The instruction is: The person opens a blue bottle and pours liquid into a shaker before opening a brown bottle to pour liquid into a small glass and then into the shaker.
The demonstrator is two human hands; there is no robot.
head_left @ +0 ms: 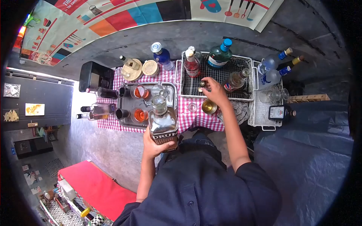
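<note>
My left hand (pixel 155 146) is wrapped round a square clear glass bottle (pixel 163 122) with dark lettering, held upright near my body; its mouth looks uncapped. My right hand (pixel 213 91) reaches over the front edge of the white wire basket (pixel 217 97), with fingers pinched at a small dark cap or stopper (pixel 202 84). Just below that hand, a glass of yellowish liquid (pixel 209 106) stands on the checkered cloth (pixel 188 122). A small empty-looking glass (pixel 192 107) is beside it.
A grey tray (pixel 147 127) holds glasses with red drink (pixel 140 115). Bottles lie or stand left of it. The basket holds a green bottle (pixel 219 56), a pink bottle (pixel 191 64) and a clear bottle (pixel 235 80). A second white basket (pixel 260 119) is at right.
</note>
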